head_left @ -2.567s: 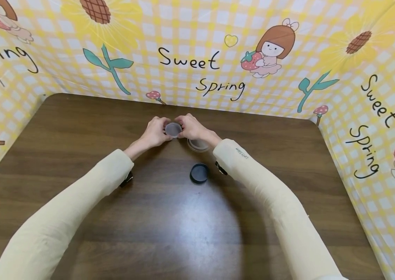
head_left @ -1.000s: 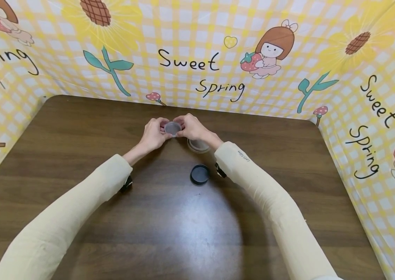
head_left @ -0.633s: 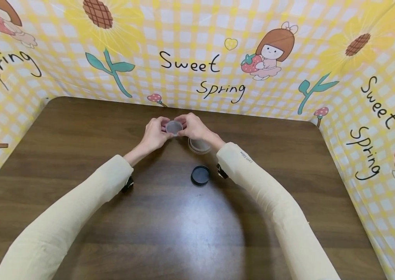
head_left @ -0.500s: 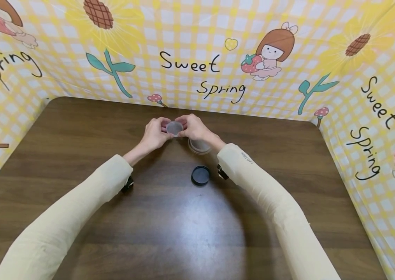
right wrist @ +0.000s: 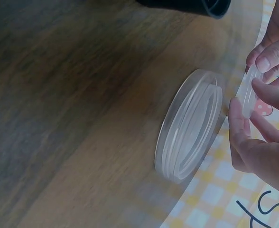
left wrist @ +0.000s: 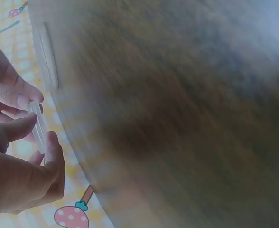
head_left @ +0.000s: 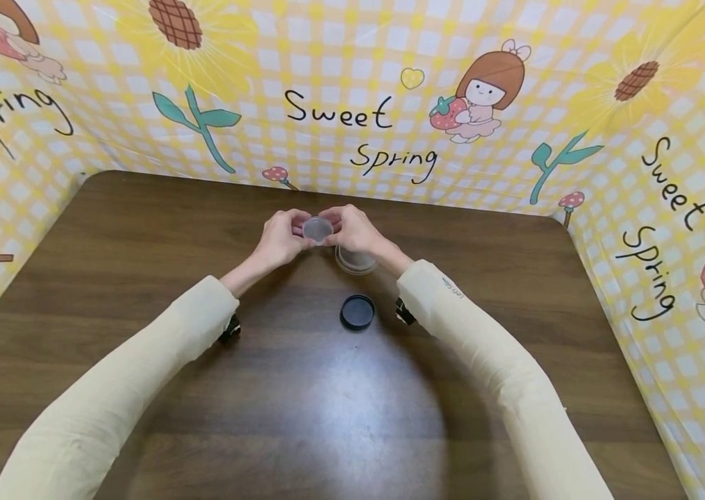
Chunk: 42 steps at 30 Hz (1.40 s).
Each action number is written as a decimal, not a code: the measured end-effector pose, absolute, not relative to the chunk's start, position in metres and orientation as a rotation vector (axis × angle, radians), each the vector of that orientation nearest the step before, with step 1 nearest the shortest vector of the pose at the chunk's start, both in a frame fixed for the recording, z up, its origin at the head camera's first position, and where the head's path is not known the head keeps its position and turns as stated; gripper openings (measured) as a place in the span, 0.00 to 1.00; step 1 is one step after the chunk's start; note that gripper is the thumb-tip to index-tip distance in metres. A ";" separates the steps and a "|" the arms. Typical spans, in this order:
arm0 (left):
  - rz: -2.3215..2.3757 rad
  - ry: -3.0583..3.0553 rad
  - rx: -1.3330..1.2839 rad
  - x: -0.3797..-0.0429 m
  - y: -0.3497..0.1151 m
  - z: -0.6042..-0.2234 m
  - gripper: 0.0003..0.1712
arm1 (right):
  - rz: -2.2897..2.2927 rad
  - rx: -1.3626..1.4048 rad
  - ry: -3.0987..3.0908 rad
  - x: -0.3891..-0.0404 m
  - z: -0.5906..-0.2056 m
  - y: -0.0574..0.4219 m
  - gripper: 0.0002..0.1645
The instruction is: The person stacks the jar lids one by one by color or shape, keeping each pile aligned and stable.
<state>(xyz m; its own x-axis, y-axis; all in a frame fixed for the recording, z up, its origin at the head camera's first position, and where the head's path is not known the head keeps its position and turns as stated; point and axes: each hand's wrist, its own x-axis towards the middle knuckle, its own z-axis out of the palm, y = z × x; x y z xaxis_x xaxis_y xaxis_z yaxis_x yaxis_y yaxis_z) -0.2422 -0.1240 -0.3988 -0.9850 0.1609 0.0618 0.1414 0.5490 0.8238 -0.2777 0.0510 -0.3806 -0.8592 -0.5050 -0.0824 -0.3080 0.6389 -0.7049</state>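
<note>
A small round translucent plastic lid (head_left: 317,230) is held up between both hands near the far side of the table. My left hand (head_left: 283,236) pinches its left edge, thumb on the near side and fingers behind. On the opposite edge, my right hand (head_left: 352,228) grips it the same way. Seen from the wrists, the lid (right wrist: 251,92) appears thin and tilted nearly on edge. A larger translucent round lid (right wrist: 189,130), with stepped rings, lies on the table below my right hand, which partly covers it in the head view.
A black round cap (head_left: 358,312), hollow side up, sits on the wooden table (head_left: 252,417) nearer to me. Yellow checked cloth (head_left: 339,69) with printed figures rises along the back and both sides of the table. Black wrist straps show under both sleeves.
Both hands have shifted slightly to the right, carrying the small lid with them. Their hold on it looks the same, and the larger lid and black cap stay in place.
</note>
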 end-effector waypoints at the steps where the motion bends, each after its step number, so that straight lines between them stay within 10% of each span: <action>1: 1.456 2.747 0.271 -0.242 -0.123 -0.398 0.27 | -1.040 -0.653 2.592 -0.277 -0.380 0.052 0.31; 42: 1.342 2.689 0.369 -0.244 -0.065 -0.401 0.26 | -1.065 -0.525 2.672 -0.253 -0.386 0.109 0.31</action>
